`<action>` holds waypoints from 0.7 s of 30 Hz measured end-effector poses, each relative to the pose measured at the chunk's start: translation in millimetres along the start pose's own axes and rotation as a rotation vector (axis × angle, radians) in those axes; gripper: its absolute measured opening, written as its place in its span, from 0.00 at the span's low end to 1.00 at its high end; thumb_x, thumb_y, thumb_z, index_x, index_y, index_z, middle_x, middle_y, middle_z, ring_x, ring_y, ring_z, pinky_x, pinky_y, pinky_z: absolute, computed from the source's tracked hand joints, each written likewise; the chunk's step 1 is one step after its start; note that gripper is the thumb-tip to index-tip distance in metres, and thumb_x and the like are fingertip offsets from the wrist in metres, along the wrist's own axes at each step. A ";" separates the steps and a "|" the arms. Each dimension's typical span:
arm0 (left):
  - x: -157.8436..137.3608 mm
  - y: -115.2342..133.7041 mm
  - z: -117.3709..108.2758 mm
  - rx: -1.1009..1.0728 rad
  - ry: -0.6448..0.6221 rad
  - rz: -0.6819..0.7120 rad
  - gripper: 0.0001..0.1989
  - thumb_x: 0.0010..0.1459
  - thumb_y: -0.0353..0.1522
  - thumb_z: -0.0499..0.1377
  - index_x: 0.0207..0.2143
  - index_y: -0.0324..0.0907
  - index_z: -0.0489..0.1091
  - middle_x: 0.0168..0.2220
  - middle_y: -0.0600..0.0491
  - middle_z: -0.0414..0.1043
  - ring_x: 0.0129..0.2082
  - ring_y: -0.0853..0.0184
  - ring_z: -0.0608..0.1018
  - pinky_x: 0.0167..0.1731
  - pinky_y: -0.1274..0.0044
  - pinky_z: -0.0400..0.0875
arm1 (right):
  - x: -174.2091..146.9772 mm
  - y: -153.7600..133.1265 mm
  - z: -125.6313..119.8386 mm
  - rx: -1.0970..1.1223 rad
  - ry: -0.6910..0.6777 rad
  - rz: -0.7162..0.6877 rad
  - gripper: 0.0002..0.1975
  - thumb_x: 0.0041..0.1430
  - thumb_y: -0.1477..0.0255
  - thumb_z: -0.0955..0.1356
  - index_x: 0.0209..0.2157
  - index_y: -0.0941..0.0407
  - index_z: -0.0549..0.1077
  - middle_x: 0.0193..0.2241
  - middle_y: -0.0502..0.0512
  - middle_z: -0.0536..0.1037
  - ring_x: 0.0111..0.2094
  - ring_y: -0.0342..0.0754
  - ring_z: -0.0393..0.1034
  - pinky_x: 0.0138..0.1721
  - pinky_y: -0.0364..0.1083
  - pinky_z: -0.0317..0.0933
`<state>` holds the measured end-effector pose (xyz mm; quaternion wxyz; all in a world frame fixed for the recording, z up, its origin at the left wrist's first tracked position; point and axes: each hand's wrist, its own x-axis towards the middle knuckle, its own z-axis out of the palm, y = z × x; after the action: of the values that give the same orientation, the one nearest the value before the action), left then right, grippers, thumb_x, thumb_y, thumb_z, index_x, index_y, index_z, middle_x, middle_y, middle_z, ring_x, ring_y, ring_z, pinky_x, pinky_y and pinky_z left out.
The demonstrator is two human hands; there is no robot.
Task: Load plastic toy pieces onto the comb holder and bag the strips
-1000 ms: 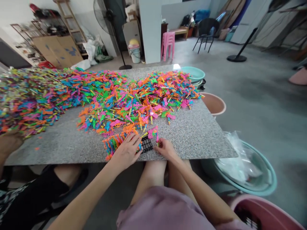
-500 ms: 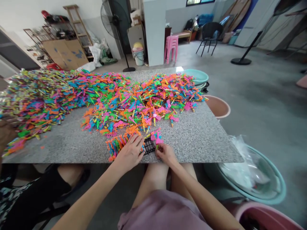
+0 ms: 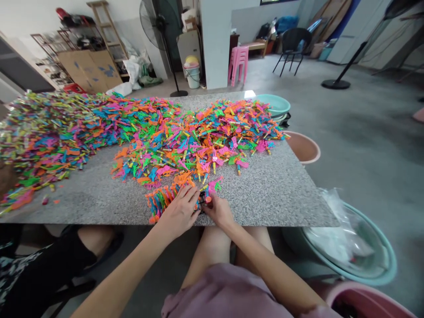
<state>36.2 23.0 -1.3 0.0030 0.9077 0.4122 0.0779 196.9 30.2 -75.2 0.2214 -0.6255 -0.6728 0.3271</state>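
My left hand (image 3: 180,205) lies over a row of small plastic toys (image 3: 159,201), orange, blue and green, standing side by side near the table's front edge. Its fingers are stretched out and the thumb is apart. A black grid rack (image 3: 202,198) shows in part beyond those fingertips, mostly covered by my hands. My right hand (image 3: 219,211) is closed in a pinch at the rack, on a small toy with a round orange end (image 3: 208,199); the rest of that toy is hidden. Just beyond, a pink toy (image 3: 213,185) lies beside a green one.
A large pile of bright plastic toys (image 3: 185,137) spreads across the speckled grey table (image 3: 274,190). At the far left, part of another person's hand (image 3: 7,176) shows. Basins stand at the right; one teal basin (image 3: 386,260) holds clear plastic bags.
My right hand has moved left along the black rack, covering more of it, and an orange toy end now shows at its fingers. My left hand has stayed on the row.
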 end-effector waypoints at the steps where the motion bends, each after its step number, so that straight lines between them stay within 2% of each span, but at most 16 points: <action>1: 0.1 0.2 0.0 -0.008 0.002 0.000 0.23 0.59 0.30 0.55 0.57 0.35 0.60 0.55 0.40 0.66 0.60 0.52 0.65 0.61 0.58 0.60 | 0.0 0.0 -1.5 -0.007 -0.012 0.001 0.07 0.52 0.72 0.71 0.36 0.56 0.74 0.28 0.52 0.80 0.31 0.48 0.74 0.32 0.41 0.59; 5: 0.3 0.1 -0.6 -0.021 -0.004 -0.006 0.24 0.58 0.30 0.55 0.57 0.35 0.60 0.55 0.40 0.66 0.60 0.52 0.65 0.61 0.59 0.59 | 0.4 1.2 -2.1 -0.022 -0.015 0.005 0.08 0.54 0.70 0.71 0.37 0.55 0.74 0.31 0.55 0.81 0.33 0.49 0.75 0.34 0.41 0.60; 9: -0.1 -0.6 -0.3 -0.045 -0.008 -0.004 0.24 0.58 0.29 0.54 0.58 0.34 0.60 0.55 0.40 0.66 0.60 0.52 0.65 0.61 0.58 0.59 | 1.5 -3.5 -0.8 -0.160 -0.074 -0.048 0.12 0.56 0.69 0.69 0.43 0.57 0.74 0.34 0.60 0.81 0.36 0.53 0.76 0.35 0.43 0.61; 13: 0.7 0.9 -1.0 -0.091 0.035 -0.027 0.22 0.59 0.32 0.56 0.55 0.37 0.62 0.53 0.42 0.67 0.58 0.52 0.66 0.59 0.58 0.63 | 2.4 -14.5 -4.5 -0.343 -0.186 -0.103 0.14 0.59 0.76 0.65 0.48 0.59 0.70 0.37 0.63 0.80 0.37 0.53 0.76 0.35 0.44 0.61; 15: 1.6 1.7 -2.1 -0.116 0.054 -0.046 0.21 0.59 0.34 0.57 0.54 0.37 0.63 0.52 0.42 0.67 0.57 0.53 0.66 0.58 0.59 0.64 | 2.9 -18.0 -7.0 -0.367 -0.235 -0.135 0.15 0.59 0.78 0.64 0.48 0.59 0.70 0.38 0.63 0.80 0.38 0.52 0.76 0.35 0.43 0.60; 21: 4.1 -1.2 -5.0 -0.180 0.079 -0.035 0.15 0.63 0.35 0.54 0.51 0.40 0.65 0.50 0.45 0.69 0.55 0.55 0.68 0.55 0.59 0.67 | 1.4 -20.3 -12.3 -0.345 -0.265 -0.135 0.11 0.61 0.74 0.65 0.45 0.59 0.70 0.38 0.64 0.79 0.38 0.53 0.75 0.35 0.43 0.60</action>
<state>37.3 26.5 4.1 0.0694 0.8927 0.4192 0.1503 191.3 33.5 -52.3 0.0423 -0.5592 -0.7824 0.2707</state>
